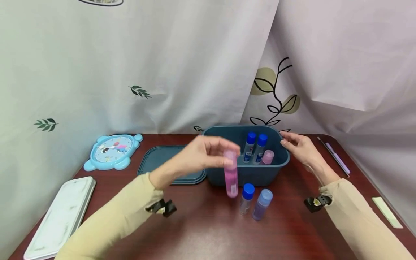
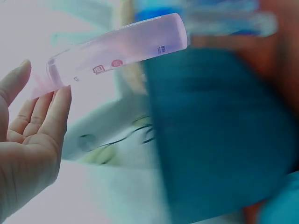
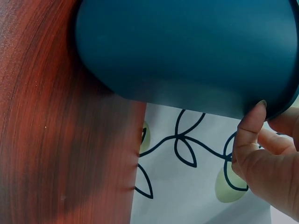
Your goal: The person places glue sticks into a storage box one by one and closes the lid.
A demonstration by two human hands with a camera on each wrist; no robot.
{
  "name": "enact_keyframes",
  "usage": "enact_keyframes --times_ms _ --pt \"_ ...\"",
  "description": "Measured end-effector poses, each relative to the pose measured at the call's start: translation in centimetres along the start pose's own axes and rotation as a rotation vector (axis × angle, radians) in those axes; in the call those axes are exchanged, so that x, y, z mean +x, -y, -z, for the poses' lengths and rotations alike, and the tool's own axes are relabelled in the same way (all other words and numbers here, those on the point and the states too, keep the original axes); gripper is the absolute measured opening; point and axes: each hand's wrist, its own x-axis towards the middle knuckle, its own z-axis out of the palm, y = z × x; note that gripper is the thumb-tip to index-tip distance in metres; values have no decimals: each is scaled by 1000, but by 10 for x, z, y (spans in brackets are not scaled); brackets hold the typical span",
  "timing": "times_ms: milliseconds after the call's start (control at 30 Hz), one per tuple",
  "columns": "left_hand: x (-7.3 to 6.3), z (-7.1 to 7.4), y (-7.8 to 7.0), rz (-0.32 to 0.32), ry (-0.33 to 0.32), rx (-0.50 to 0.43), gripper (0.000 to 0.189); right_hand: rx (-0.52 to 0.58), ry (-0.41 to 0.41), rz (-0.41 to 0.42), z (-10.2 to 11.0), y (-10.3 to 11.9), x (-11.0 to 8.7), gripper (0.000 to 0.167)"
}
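Observation:
My left hand pinches the capped top of a slim, see-through pink bottle, which hangs in front of the dark teal bin. In the left wrist view the pink bottle shows small print on its side. My right hand grips the bin's right rim between thumb and fingers; the right wrist view shows the thumb against the outer wall. Inside the bin stand two blue-capped clear bottles and a pink-capped one, its lower part hidden. On the table before it are a blue-capped bottle and a light-blue-capped one.
A teal lid lies left of the bin on the dark red table. Further left are a light blue toy clock and a white case. Pens and a pale strip lie at the right. White curtains hang behind.

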Motion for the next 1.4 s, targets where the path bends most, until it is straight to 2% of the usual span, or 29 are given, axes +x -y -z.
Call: enact_keyframes --times_ms 100,200,400,533,733,900,1133,1400 --pt "16 11 -18 -41 -66 31 32 0 8 -15 0 -1 -1 48" --pt "36 16 -18 -52 -126 70 33 1 11 -19 -1 -2 -1 49" --pt "68 12 9 6 -205 96 34 3 2 6 -3 -2 -1 47" --pt "81 1 29 52 -202 140 35 4 -2 12 -3 -2 0 46" --pt "91 -17 51 132 -111 205 35 -3 -11 14 -3 0 0 46" --pt "93 -23 60 199 -70 233 34 -6 -7 8 -2 1 0 46" --pt "98 -26 66 214 -40 262 34 -2 -3 4 -1 2 0 46" --pt "100 -30 64 206 -26 328 39 5 -6 -2 1 1 0 47"
